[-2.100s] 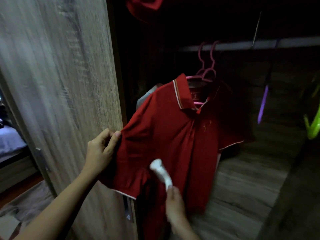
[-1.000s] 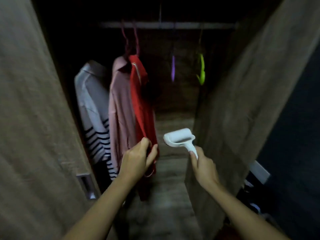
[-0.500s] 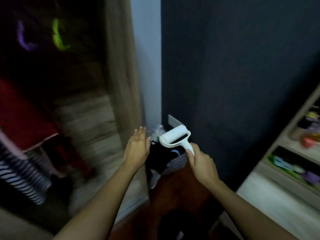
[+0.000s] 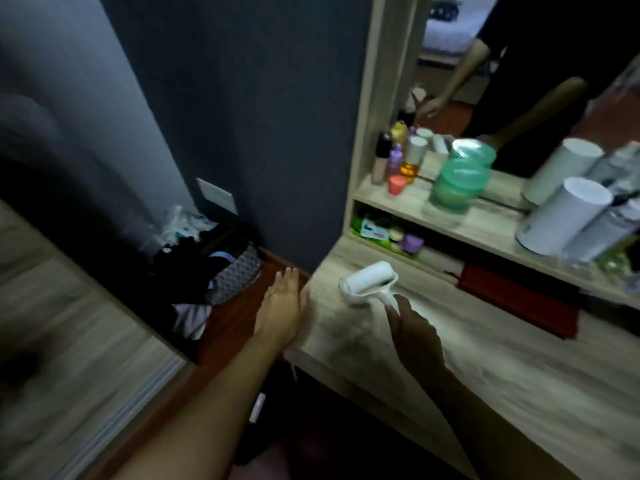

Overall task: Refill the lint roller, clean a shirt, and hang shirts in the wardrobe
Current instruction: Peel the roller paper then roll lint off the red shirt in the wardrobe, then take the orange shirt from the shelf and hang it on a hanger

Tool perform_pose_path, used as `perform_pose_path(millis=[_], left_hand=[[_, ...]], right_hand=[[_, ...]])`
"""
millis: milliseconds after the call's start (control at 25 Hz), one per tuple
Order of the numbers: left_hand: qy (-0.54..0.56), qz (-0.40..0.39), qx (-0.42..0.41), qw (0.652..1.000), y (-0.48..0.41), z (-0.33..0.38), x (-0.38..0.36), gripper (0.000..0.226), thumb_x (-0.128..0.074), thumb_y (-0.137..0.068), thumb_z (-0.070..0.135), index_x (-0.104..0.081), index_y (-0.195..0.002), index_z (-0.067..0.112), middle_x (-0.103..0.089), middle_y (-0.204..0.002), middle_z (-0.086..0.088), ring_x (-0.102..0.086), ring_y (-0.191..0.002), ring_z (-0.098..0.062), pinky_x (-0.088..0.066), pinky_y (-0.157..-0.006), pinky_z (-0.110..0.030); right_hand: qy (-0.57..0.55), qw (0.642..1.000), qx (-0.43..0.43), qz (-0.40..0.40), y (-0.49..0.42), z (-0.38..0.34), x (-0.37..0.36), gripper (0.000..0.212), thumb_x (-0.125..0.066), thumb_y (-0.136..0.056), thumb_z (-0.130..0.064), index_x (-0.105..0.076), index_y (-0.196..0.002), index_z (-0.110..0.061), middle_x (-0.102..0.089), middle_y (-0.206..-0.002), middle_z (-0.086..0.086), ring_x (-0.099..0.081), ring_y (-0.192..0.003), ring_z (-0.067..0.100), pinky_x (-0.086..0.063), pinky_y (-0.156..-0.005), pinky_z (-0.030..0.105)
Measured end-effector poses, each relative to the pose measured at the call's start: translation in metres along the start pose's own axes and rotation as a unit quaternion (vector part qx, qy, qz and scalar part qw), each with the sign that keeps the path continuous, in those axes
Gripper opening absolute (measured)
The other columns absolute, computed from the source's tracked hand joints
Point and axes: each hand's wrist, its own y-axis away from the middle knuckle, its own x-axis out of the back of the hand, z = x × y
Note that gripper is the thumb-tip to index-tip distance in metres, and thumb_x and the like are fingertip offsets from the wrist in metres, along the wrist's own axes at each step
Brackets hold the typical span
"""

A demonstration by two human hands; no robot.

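Note:
The white lint roller [image 4: 369, 280] is held by its handle in my right hand [image 4: 414, 332], its roll hovering just over the left end of a light wooden dressing table [image 4: 485, 368]. My left hand [image 4: 282, 306] is flat and open with nothing in it, by the table's left edge. The wardrobe door [image 4: 69, 358] shows blurred at the lower left. No shirt is in view.
A shelf [image 4: 485, 226] above the tabletop carries bottles [image 4: 398, 161], a green tub [image 4: 459, 183] and white cylinders [image 4: 564, 216], with a mirror [image 4: 519, 64] behind. A basket of dark clothes [image 4: 221, 268] sits on the floor against the dark wall. A red box [image 4: 519, 296] lies under the shelf.
The view has swung right from the wardrobe and its hanging shirts to the dressing table. My left hand let go of the red shirt. The roller now hovers over the tabletop.

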Motion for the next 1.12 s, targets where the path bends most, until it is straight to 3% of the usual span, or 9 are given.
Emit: perform_pose_path(millis=[200,320,440,640,800,960,1120], left_hand=[[-0.047,-0.091,-0.045,0.994,-0.016,0.044,-0.079,0.054,-0.027,-0.1,0.031,-0.019,-0.147,0.005,-0.018,-0.156,-0.014,-0.013,-0.145,-0.025,-0.015,-0.116,-0.032],[-0.077,-0.11,-0.061,0.989,-0.022,0.052,-0.114,0.056,-0.025,-0.1,0.033,-0.016,-0.147,0.004,-0.014,-0.157,-0.015,-0.009,-0.146,-0.027,-0.011,-0.117,-0.033],[-0.089,-0.138,-0.065,0.984,-0.022,0.057,-0.133,0.057,-0.025,-0.1,0.034,-0.016,-0.147,0.004,-0.013,-0.157,-0.016,-0.007,-0.146,-0.029,-0.012,-0.117,-0.036],[-0.087,-0.155,-0.057,0.982,-0.025,0.064,-0.12,0.057,-0.026,-0.1,0.035,-0.017,-0.147,0.004,-0.012,-0.157,-0.015,-0.007,-0.146,-0.028,-0.013,-0.117,-0.036],[-0.104,-0.11,-0.06,0.987,-0.038,0.073,-0.059,0.056,-0.025,-0.1,0.036,-0.014,-0.148,0.008,-0.009,-0.158,-0.01,-0.004,-0.146,-0.024,-0.011,-0.117,-0.033],[-0.104,-0.003,-0.064,0.993,-0.056,0.082,0.061,0.057,-0.025,-0.1,0.038,-0.015,-0.148,0.009,-0.009,-0.159,-0.008,-0.005,-0.147,-0.023,-0.012,-0.117,-0.036],[-0.152,0.15,-0.075,0.974,-0.057,0.082,0.208,0.057,-0.028,-0.099,0.039,-0.018,-0.147,0.009,-0.015,-0.158,-0.008,-0.008,-0.146,-0.023,-0.013,-0.117,-0.038]], right_hand=[[-0.041,0.989,-0.114,-0.085,0.0,0.076,-0.018,0.041,-0.034,-0.095,-0.047,-0.039,-0.129,-0.024,-0.065,-0.105,0.006,-0.063,-0.093,0.029,-0.048,-0.076,0.039],[-0.054,0.988,-0.111,-0.09,0.0,0.098,-0.026,0.04,-0.034,-0.097,-0.037,-0.039,-0.133,-0.019,-0.062,-0.111,0.009,-0.06,-0.098,0.028,-0.047,-0.079,0.037],[-0.039,0.992,-0.098,-0.073,0.001,0.108,-0.028,0.048,-0.027,-0.095,-0.041,-0.04,-0.134,-0.017,-0.056,-0.116,0.012,-0.054,-0.101,0.028,-0.048,-0.081,0.04],[0.092,0.989,-0.104,-0.056,0.004,0.102,-0.019,0.059,-0.02,-0.089,-0.052,-0.055,-0.119,-0.015,-0.061,-0.097,0.013,-0.058,-0.085,0.03,-0.046,-0.069,0.038],[0.065,0.99,-0.104,-0.07,-0.01,0.067,0.014,0.057,-0.034,-0.082,-0.05,-0.062,-0.11,-0.009,-0.065,-0.09,0.017,-0.061,-0.077,0.036,-0.049,-0.065,0.039],[0.009,0.998,0.052,0.037,-0.076,-0.032,0.085,0.055,-0.032,-0.085,-0.047,-0.057,-0.115,-0.009,-0.062,-0.103,0.014,-0.059,-0.093,0.033,-0.048,-0.079,0.041],[-0.036,0.969,0.222,0.097,-0.136,-0.165,0.158,0.06,-0.025,-0.089,-0.049,-0.049,-0.129,-0.011,-0.056,-0.126,0.01,-0.052,-0.116,0.029,-0.041,-0.097,0.041]])
